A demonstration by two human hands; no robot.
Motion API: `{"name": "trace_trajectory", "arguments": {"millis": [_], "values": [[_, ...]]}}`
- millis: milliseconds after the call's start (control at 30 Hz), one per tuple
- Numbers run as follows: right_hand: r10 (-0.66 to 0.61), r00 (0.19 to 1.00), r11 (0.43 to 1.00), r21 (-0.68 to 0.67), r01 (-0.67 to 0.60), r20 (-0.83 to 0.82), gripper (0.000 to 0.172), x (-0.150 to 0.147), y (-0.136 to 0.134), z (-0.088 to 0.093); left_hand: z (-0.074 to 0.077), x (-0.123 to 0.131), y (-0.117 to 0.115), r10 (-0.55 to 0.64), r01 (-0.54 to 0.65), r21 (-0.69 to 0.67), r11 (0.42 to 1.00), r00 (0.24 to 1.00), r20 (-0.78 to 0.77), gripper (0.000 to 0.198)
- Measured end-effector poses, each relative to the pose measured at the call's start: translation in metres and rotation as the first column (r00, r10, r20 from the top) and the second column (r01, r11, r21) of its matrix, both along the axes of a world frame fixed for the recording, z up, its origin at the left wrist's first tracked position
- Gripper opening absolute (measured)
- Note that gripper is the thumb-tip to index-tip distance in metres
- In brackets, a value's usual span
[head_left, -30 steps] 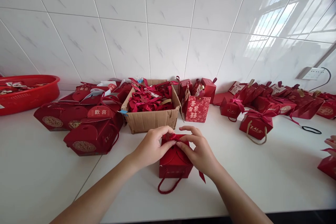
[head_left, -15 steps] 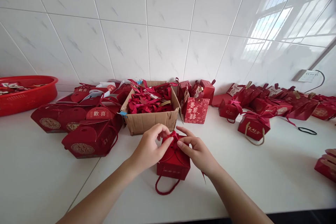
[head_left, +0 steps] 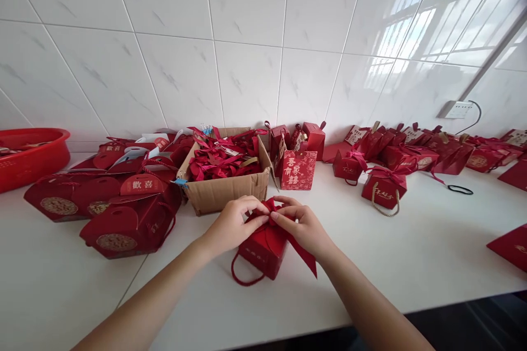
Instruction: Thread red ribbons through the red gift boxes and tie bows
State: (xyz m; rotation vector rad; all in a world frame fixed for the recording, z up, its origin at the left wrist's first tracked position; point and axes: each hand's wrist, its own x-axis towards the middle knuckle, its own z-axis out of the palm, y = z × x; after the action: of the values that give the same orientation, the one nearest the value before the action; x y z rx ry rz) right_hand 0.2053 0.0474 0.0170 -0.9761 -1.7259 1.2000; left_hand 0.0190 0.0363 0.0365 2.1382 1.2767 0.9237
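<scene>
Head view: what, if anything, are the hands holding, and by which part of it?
The red ribbon, pinched by the left hand and right hand at its gathered part, over the top of the red box.

Tabletop [head_left: 411, 258] lies free right of the fingers [head_left: 287, 223]; carton [head_left: 214, 193] blocks ahead (red boxes [head_left: 135, 215] left)

The gift box [head_left: 263, 252] stands before a carton [head_left: 226, 193] of ribbons [head_left: 224, 158].

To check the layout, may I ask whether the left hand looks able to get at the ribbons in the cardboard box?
Probably yes: the cardboard box stands just beyond the left hand, its top open and the ribbons heaped to the rim, but that hand must first release the red bow.
</scene>
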Motion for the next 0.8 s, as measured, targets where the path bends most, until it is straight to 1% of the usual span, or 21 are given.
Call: {"name": "trace_trajectory", "arguments": {"millis": [167, 233, 333, 433, 500, 600, 700, 733, 800], "values": [[0.078, 0.995, 0.996, -0.057, -0.074, 0.069, 0.027, 0.009, 0.0, 0.005, 0.025, -0.004, 0.007, -0.138, 0.129, -0.071, 0.989, 0.979, -0.148, 0.013], [0.075, 0.993, 0.996, -0.047, -0.071, 0.094, 0.028, 0.012, 0.001, 0.006, 0.033, -0.004, 0.006, -0.157, 0.147, -0.068, 0.987, 0.969, -0.188, 0.014], [0.067, 0.992, 0.997, -0.031, -0.064, 0.108, 0.03, 0.015, 0.003, 0.007, 0.037, -0.004, 0.004, -0.16, 0.147, -0.075, 0.986, 0.964, -0.213, 0.015], [0.044, 0.992, 0.998, 0.035, -0.048, 0.119, 0.022, 0.017, 0.008, 0.006, 0.037, -0.004, 0.004, -0.16, 0.141, -0.1, 0.985, 0.963, -0.217, 0.015], [0.013, 0.988, 0.998, 0.06, -0.023, 0.154, 0.022, 0.019, 0.012, 0.003, 0.035, -0.002, 0.003, -0.15, 0.129, -0.112, 0.985, 0.967, -0.205, 0.015], [-0.03, 0.964, 0.998, 0.061, 0.014, 0.266, 0.022, 0.021, 0.018, 0.001, 0.027, 0.003, 0.0, -0.086, 0.072, -0.088, 0.993, 0.982, -0.169, 0.013], [-0.053, 0.944, 0.996, 0.083, 0.027, 0.326, 0.022, 0.027, 0.019, 0.005, 0.02, 0.008, -0.004, -0.038, 0.032, -0.049, 0.998, 0.991, -0.127, 0.011], [-0.032, 0.944, 0.997, 0.075, 0.008, 0.33, 0.021, 0.029, 0.018, 0.009, 0.018, 0.008, -0.005, -0.035, 0.03, -0.048, 0.998, 0.993, -0.117, 0.01], [0.087, 0.923, 0.993, 0.042, -0.111, 0.375, 0.02, 0.035, 0.016, 0.02, 0.019, 0.007, -0.005, -0.046, 0.038, -0.071, 0.997, 0.992, -0.115, 0.009]]}}
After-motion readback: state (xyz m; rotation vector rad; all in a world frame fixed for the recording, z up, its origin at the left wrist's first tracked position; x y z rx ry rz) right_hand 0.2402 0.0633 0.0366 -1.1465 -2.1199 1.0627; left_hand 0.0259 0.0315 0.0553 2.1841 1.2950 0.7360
